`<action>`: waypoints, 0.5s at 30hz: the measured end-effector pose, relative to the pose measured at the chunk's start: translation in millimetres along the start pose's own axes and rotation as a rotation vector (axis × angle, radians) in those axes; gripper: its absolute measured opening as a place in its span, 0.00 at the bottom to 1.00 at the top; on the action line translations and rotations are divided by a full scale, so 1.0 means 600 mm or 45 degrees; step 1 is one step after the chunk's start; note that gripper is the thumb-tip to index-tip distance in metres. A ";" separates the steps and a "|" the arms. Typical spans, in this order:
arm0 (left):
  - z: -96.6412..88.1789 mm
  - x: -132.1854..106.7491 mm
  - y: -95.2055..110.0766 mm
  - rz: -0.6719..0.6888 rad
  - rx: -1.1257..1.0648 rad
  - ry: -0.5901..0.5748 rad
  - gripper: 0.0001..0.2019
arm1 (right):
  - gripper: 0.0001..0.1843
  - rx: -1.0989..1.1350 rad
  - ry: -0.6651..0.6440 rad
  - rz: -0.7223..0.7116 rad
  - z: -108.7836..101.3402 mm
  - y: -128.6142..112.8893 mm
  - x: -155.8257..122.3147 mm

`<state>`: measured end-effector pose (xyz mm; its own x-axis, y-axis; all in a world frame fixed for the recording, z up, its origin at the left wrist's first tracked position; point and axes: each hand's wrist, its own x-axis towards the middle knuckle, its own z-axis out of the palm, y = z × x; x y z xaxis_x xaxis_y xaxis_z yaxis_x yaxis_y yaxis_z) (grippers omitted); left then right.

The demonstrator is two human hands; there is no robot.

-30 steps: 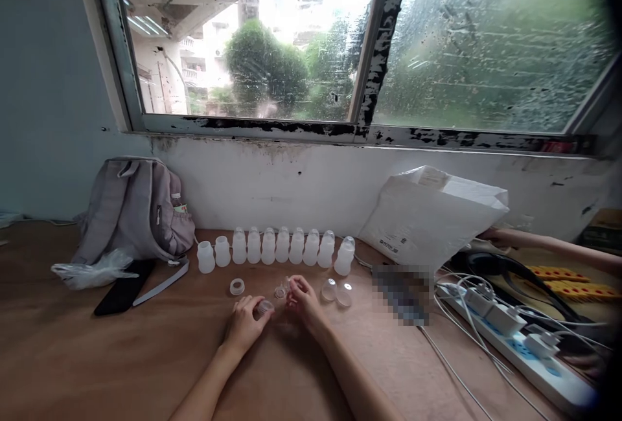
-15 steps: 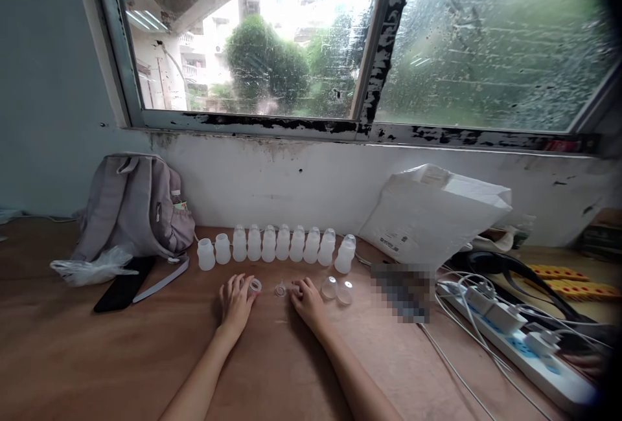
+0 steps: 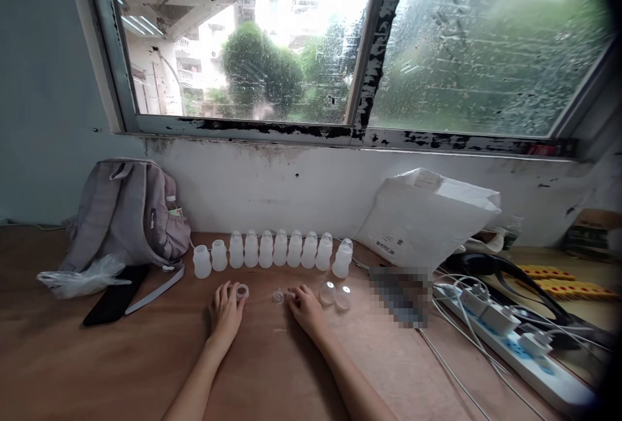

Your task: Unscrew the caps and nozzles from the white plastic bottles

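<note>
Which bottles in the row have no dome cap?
The leftmost bottle and its neighbour: both shorter, with open necks; the rest wear clear dome caps.

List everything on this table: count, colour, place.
bottles: about ten, translucent white, row by wall
ring: one, white, before the bottles
small clear piece: one, mid-table
domed caps: two, clear, below last bottle
backpack: one, grey, far left
plastic bag: one, clear, before backpack
phone: one, black, beside bag
package: one, white, against wall, right
power strip: one, white, right edge
table: one, brown wood
left hand: one, touching ring
right hand: one, beside clear piece
</note>
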<state>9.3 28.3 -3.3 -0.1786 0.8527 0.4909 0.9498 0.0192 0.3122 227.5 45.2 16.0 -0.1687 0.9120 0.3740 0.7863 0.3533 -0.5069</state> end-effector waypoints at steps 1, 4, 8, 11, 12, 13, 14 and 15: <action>0.001 0.000 -0.001 0.013 -0.003 0.000 0.16 | 0.12 -0.004 0.000 -0.009 0.001 0.000 0.001; 0.003 -0.001 -0.002 0.040 0.006 0.019 0.16 | 0.12 -0.006 -0.007 -0.042 0.005 -0.003 0.004; 0.005 -0.001 -0.002 0.044 0.012 0.044 0.17 | 0.12 -0.005 -0.018 -0.063 0.014 -0.011 0.007; 0.008 -0.001 -0.004 0.042 0.002 0.064 0.17 | 0.14 0.019 0.011 -0.118 0.024 -0.011 0.008; 0.010 -0.001 -0.004 0.046 -0.002 0.072 0.17 | 0.14 0.032 0.028 -0.142 0.027 -0.009 0.009; 0.012 0.000 -0.005 0.051 -0.006 0.083 0.16 | 0.14 0.045 0.045 -0.161 0.030 -0.007 0.009; 0.013 0.000 -0.006 0.057 -0.009 0.093 0.16 | 0.14 0.059 0.060 -0.174 0.034 -0.004 0.010; 0.014 0.001 -0.007 0.063 -0.010 0.103 0.16 | 0.14 0.073 0.073 -0.183 0.036 -0.001 0.011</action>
<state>7.5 32.9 -11.1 -0.1516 0.8075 0.5700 0.9561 -0.0265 0.2918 213.0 55.6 1.7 -0.2417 0.8383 0.4888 0.7208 0.4923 -0.4879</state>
